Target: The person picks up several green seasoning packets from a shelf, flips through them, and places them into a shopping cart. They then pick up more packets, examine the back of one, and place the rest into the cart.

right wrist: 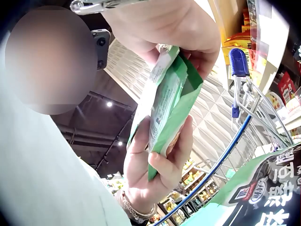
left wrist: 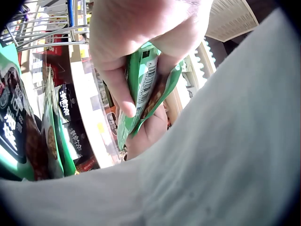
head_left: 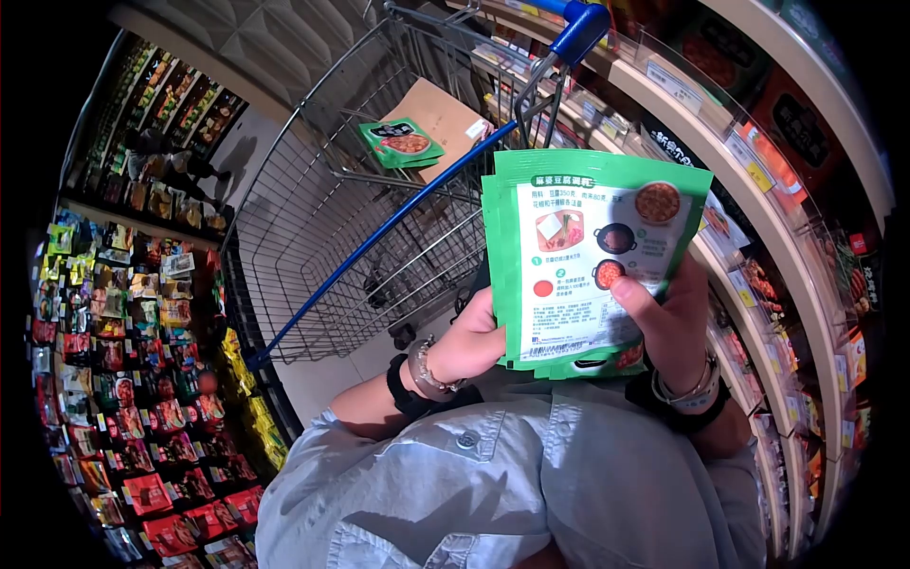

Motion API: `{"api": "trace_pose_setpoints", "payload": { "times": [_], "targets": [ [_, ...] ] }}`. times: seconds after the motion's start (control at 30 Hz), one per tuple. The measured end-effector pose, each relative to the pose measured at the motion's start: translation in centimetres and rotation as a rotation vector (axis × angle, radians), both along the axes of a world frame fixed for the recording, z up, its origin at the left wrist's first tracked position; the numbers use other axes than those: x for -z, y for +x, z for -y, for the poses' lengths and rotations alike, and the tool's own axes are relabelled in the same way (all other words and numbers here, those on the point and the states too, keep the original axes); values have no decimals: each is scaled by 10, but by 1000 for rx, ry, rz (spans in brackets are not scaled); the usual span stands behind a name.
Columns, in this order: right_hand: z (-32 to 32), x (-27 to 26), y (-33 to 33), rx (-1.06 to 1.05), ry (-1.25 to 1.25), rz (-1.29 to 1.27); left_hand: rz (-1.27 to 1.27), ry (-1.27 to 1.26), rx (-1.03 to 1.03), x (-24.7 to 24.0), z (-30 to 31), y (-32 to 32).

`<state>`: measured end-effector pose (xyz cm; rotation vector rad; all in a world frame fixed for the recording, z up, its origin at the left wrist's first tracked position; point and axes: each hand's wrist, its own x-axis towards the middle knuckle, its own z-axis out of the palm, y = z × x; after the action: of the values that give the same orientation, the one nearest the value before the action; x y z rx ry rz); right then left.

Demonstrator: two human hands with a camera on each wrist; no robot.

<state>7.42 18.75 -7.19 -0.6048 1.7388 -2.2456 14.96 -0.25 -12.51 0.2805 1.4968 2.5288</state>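
Green seasoning packets (head_left: pixel 578 218) are held upright in front of the chest, the white printed back of the top one facing the head camera. My left hand (head_left: pixel 469 349) pinches them at the lower left edge. On the opposite side my right hand (head_left: pixel 668 308) grips them, thumb laid over the printed face and fingers hidden behind. In the right wrist view, the lower edges of the packets (right wrist: pixel 167 108) fan apart between both hands. A black-labelled green packet (right wrist: pixel 254 193) shows close to that camera at lower right.
A wire shopping cart (head_left: pixel 313 284) with a blue handle stands ahead, holding more green packets (head_left: pixel 403 142) and a brown cardboard piece (head_left: pixel 441 119). Stocked shelves (head_left: pixel 749 218) curve along the right. Bagged goods (head_left: pixel 133 379) fill a display at left. A person (head_left: pixel 175 161) is farther back.
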Motion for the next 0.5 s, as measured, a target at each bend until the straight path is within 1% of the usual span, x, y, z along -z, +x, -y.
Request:
{"api": "trace_pose_setpoints", "payload": {
  "times": [0.17, 0.23, 0.27, 0.33, 0.37, 0.43, 0.5],
  "targets": [
    [1, -1, 1, -13, -39, 31, -32, -58, -50, 0, -1, -1],
    [3, -2, 1, -18, -65, 51, -71, -136, -90, 0, 0, -2],
    [4, 0, 2, -19, -65, 51, -71, -136, -92, 0, 0, -2],
    [9, 6, 4, 100, -107, 26, -24, -115, -151, -3, 0, -3],
    [9, 7, 4, 93, -105, 24, -25, -113, -157, -4, -1, -3],
    [8, 10, 5, 150, -39, -6, 20, -47, -253, -9, -3, -4],
    [5, 18, 7, 135, -29, 21, -3, -62, -280, -10, -2, -5]
  ]
}}
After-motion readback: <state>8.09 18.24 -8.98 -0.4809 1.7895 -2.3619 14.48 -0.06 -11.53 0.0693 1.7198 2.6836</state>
